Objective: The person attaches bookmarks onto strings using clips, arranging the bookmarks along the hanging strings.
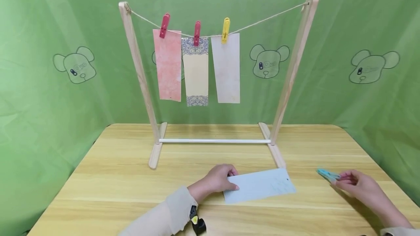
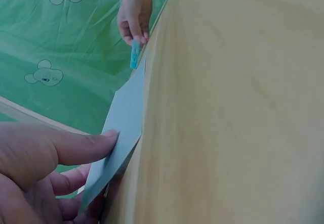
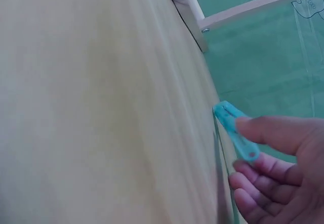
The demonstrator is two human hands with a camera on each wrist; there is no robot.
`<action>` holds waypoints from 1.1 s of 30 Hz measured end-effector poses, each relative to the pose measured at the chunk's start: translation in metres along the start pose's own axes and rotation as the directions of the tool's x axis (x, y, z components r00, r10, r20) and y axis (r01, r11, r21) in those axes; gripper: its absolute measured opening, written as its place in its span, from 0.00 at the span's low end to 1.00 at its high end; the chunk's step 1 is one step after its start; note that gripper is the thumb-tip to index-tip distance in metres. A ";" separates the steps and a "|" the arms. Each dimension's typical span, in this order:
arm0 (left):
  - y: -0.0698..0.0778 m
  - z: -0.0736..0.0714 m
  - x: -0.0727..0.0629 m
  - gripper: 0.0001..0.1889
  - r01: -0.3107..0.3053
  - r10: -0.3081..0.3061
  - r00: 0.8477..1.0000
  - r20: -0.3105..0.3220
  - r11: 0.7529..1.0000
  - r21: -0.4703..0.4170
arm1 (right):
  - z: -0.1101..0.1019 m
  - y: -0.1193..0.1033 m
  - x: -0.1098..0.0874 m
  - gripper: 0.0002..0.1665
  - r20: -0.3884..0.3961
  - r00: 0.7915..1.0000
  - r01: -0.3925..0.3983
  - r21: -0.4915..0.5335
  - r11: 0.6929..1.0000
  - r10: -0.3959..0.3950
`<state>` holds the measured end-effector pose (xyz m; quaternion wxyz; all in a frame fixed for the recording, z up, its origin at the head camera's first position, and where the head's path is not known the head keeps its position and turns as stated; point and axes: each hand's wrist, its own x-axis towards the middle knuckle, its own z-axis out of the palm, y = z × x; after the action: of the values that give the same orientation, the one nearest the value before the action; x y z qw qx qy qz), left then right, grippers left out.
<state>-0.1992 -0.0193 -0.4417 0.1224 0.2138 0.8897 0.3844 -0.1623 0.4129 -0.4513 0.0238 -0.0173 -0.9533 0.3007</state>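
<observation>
My left hand (image 1: 219, 179) pinches the left end of a pale blue paper card (image 1: 259, 185), thumb on top and fingers beneath. In the left wrist view the card (image 2: 124, 115) slants up from the thumb, close over the table. Off to the right, my right hand (image 1: 364, 188) holds a turquoise clothespin (image 1: 327, 174) between thumb and fingers. The right wrist view shows the clothespin (image 3: 236, 130) with the thumb laid along its side and the other fingers curled below.
A wooden stand (image 1: 295, 72) holds a sagging string (image 1: 265, 20). From it hang a pink card (image 1: 168, 68), a patterned cream card (image 1: 197, 75) and a white card (image 1: 228, 72), held by two red clothespins (image 1: 165, 25) and a yellow one (image 1: 225, 30). A white bar (image 1: 213, 141) joins its feet.
</observation>
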 end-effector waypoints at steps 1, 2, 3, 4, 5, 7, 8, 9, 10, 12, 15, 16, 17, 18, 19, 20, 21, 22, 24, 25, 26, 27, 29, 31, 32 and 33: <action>-0.001 -0.001 0.000 0.12 -0.003 0.003 1.000 0.000 1.000 -0.015 | 0.000 -0.002 0.002 0.30 -0.007 1.000 0.000 0.014 1.000 0.000; -0.001 -0.002 -0.001 0.10 -0.008 0.008 1.000 0.000 1.000 -0.028 | 0.001 -0.005 0.003 0.30 -0.020 1.000 0.008 0.037 0.999 -0.007; -0.002 -0.002 -0.001 0.08 -0.014 0.014 1.000 0.001 0.999 -0.040 | 0.002 -0.008 0.004 0.30 -0.031 0.999 0.013 0.065 0.998 -0.011; -0.002 -0.003 -0.001 0.06 -0.023 0.023 1.000 0.004 0.999 -0.050 | 0.002 -0.011 0.005 0.30 -0.039 0.999 0.018 0.098 0.995 -0.014; -0.002 -0.003 0.000 0.05 -0.026 0.027 1.000 0.011 0.998 -0.060 | 0.003 -0.015 0.006 0.31 -0.041 0.999 0.023 0.134 0.991 -0.018; -0.002 -0.005 0.001 0.03 -0.026 0.029 0.999 0.027 0.996 -0.080 | 0.004 -0.022 0.008 0.29 -0.038 0.999 0.041 0.220 0.975 -0.033; -0.002 -0.005 0.001 0.02 -0.025 0.028 0.999 0.035 0.996 -0.089 | 0.005 -0.026 0.010 0.28 -0.035 0.999 0.045 0.263 0.964 -0.037; -0.002 -0.006 0.001 0.02 -0.022 0.026 0.999 0.046 0.995 -0.097 | 0.005 -0.030 0.011 0.27 -0.030 0.999 0.043 0.289 0.956 -0.036; -0.002 -0.007 0.001 0.02 -0.019 0.025 0.998 0.056 0.994 -0.105 | 0.005 -0.033 0.012 0.26 -0.026 0.999 0.043 0.315 0.948 -0.037; -0.002 -0.009 0.002 0.02 -0.007 0.017 0.997 0.076 0.992 -0.124 | 0.005 -0.040 0.014 0.22 -0.021 0.999 0.041 0.363 0.931 -0.036; -0.002 -0.011 0.002 0.03 0.009 0.005 0.995 0.097 0.989 -0.147 | 0.003 -0.051 0.017 0.18 0.000 1.000 0.028 0.442 0.897 -0.031; -0.002 -0.012 0.002 0.03 0.013 0.002 0.995 0.100 0.988 -0.153 | 0.003 -0.055 0.018 0.17 0.008 0.999 0.028 0.498 0.867 -0.037; -0.002 -0.013 0.002 0.03 0.016 0.000 0.995 0.101 0.987 -0.162 | 0.003 -0.058 0.019 0.16 0.018 0.999 0.029 0.565 0.825 -0.048; -0.002 -0.014 0.002 0.03 0.013 0.004 0.995 0.100 0.986 -0.164 | 0.003 -0.062 0.021 0.14 0.023 0.997 0.038 0.647 0.761 -0.070; -0.002 -0.016 0.002 0.03 0.009 0.007 0.995 0.096 0.985 -0.171 | 0.003 -0.067 0.023 0.14 0.030 0.995 0.043 0.729 0.683 -0.094; -0.002 -0.018 0.003 0.03 0.005 0.012 0.995 0.095 0.984 -0.176 | 0.004 -0.071 0.025 0.14 0.027 0.991 0.057 0.797 0.601 -0.129; -0.003 -0.020 0.003 0.03 -0.001 0.019 0.995 0.094 0.982 -0.187 | 0.004 -0.076 0.027 0.15 0.025 0.987 0.062 0.848 0.526 -0.156; -0.004 -0.022 0.004 0.03 -0.007 0.027 0.995 0.097 0.981 -0.195 | 0.004 -0.081 0.029 0.15 0.020 0.983 0.067 0.884 0.463 -0.181; -0.006 -0.027 0.005 0.03 -0.016 0.039 0.993 0.108 0.977 -0.213 | 0.004 -0.091 0.033 0.17 0.007 0.977 0.080 0.912 0.401 -0.211; -0.007 -0.030 0.005 0.02 -0.019 0.046 0.992 0.116 0.975 -0.223 | 0.003 -0.097 0.035 0.17 0.001 0.977 0.088 0.909 0.407 -0.213; -0.009 -0.033 0.005 0.02 -0.022 0.052 0.991 0.124 0.973 -0.229 | 0.002 -0.102 0.036 0.17 -0.009 0.976 0.097 0.912 0.398 -0.218; -0.010 -0.036 0.005 0.02 -0.028 0.061 0.990 0.130 0.971 -0.237 | 0.000 -0.108 0.039 0.17 -0.016 0.975 0.102 0.918 0.382 -0.222; -0.012 -0.043 0.005 0.02 -0.035 0.071 0.988 0.139 0.969 -0.245 | -0.003 -0.118 0.043 0.17 -0.034 0.971 0.115 0.934 0.339 -0.237; -0.013 -0.050 0.005 0.03 -0.038 0.077 0.987 0.138 0.964 -0.263 | -0.008 -0.128 0.048 0.18 -0.054 0.962 0.131 0.952 0.278 -0.268; -0.014 -0.053 0.005 0.04 -0.033 0.073 0.988 0.135 0.961 -0.274 | -0.010 -0.133 0.050 0.19 -0.064 0.955 0.142 0.957 0.253 -0.290; -0.013 -0.057 0.004 0.04 -0.030 0.070 0.989 0.129 0.956 -0.292 | -0.012 -0.138 0.052 0.19 -0.070 0.950 0.148 0.960 0.239 -0.306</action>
<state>-0.2285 -0.0612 -0.4135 0.2040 0.2423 0.8075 0.4975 -0.2163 0.3095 -0.3606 0.0099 0.1584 -0.5715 0.8051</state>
